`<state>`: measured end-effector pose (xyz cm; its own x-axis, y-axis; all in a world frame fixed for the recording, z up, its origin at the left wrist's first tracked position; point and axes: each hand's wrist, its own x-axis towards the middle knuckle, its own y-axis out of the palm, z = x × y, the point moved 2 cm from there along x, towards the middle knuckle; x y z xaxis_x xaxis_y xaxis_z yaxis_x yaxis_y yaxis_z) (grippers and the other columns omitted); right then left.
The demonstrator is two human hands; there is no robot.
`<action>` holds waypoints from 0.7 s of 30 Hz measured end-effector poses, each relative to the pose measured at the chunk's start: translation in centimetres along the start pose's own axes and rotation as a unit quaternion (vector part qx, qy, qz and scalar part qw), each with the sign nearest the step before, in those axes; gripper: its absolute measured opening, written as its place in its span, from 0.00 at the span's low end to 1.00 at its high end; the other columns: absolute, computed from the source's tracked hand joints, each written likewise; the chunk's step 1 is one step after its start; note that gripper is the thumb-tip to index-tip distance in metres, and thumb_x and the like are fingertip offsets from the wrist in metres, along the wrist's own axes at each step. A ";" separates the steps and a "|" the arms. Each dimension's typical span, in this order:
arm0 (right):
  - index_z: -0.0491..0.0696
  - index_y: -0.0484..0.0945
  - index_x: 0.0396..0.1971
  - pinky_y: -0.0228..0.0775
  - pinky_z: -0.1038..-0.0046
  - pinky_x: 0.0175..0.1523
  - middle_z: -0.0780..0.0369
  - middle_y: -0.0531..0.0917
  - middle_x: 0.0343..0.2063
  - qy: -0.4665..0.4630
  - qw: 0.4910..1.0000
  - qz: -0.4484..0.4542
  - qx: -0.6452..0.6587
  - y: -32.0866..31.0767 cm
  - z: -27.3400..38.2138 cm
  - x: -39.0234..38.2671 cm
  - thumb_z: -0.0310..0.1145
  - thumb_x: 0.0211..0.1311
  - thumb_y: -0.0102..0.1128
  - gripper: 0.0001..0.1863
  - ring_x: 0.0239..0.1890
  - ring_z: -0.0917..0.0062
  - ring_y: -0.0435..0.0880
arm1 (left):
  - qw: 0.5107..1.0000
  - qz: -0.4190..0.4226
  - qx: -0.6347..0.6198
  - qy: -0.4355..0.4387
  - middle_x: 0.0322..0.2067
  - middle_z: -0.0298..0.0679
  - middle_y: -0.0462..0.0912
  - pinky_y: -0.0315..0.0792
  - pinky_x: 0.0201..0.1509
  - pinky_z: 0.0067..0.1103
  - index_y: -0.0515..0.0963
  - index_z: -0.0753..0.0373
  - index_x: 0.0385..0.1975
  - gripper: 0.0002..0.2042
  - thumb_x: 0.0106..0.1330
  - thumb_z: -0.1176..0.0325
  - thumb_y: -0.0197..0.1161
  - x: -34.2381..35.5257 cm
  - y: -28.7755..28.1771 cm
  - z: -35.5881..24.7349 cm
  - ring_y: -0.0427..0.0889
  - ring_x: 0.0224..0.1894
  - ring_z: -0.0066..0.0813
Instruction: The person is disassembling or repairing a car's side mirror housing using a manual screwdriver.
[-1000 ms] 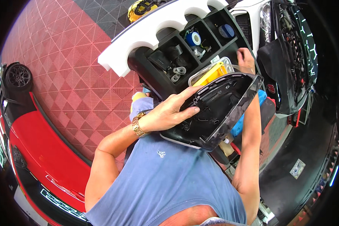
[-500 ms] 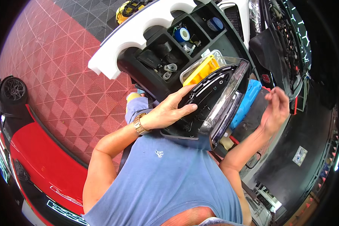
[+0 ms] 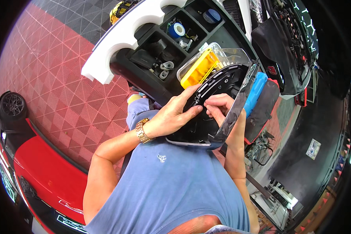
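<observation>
A black car light housing [image 3: 233,80] with a glossy curved edge rests against my front, its hollow inside facing up. My left hand [image 3: 171,115] grips its left rim, thumb inside and fingers along the edge. My right hand [image 3: 219,107] reaches over the right edge into the hollow, thumb and fingertips pinched together. Whatever lies between those fingertips is too small to make out. Just beyond the housing, a yellow plastic tray [image 3: 199,72] sits in a clear plastic box [image 3: 234,55], close to my left fingertips.
Ahead stands a black cart top [image 3: 119,64] with compartments holding a blue-and-white tape roll [image 3: 176,30] and small parts. A blue object [image 3: 256,93] lies right of the housing. A red car [image 3: 46,160] is at left, an opened vehicle front [image 3: 280,50] at far right.
My right hand has moved left from beyond the housing into its hollow, fingers now pinched. The housing is turned slightly; my left hand keeps its hold on the rim.
</observation>
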<state>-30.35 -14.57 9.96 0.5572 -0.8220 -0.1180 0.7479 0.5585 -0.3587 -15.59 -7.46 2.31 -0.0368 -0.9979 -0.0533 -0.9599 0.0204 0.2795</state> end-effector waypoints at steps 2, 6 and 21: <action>0.38 0.80 0.37 0.75 0.80 0.36 0.59 0.83 0.33 0.024 0.999 -0.009 0.023 0.3 -0.3 0.0 0.17 0.63 0.62 0.05 0.30 0.81 0.81 | 1.000 0.003 -0.004 0.002 0.61 0.51 0.75 0.65 0.67 0.29 0.58 0.70 0.69 0.29 0.71 0.69 0.61 0.0 0.1 -0.3 0.74 0.63 0.37; 0.37 0.79 0.37 0.76 0.80 0.37 0.61 0.83 0.32 0.059 0.997 -0.013 0.045 0.5 -0.7 -0.1 0.17 0.62 0.62 0.05 0.31 0.82 0.82 | 1.000 0.007 0.005 0.017 0.56 0.53 0.78 0.69 0.64 0.29 0.58 0.70 0.69 0.29 0.71 0.69 0.61 -0.1 0.4 -0.7 0.78 0.59 0.39; 0.40 0.80 0.37 0.76 0.80 0.35 0.61 0.82 0.32 -0.016 0.999 -0.019 -0.047 0.4 -0.8 -0.7 0.18 0.61 0.63 0.05 0.29 0.81 0.82 | 0.998 0.021 0.065 -0.009 0.49 0.56 0.81 0.73 0.57 0.30 0.56 0.69 0.69 0.30 0.70 0.73 0.59 -0.3 1.0 -0.8 0.83 0.52 0.45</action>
<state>-30.73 -13.90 9.13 0.5405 -0.8381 -0.0738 0.7332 0.5123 -0.4471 -16.32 -7.21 3.37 -0.0809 -0.9949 -0.0610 -0.9855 0.0707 0.1544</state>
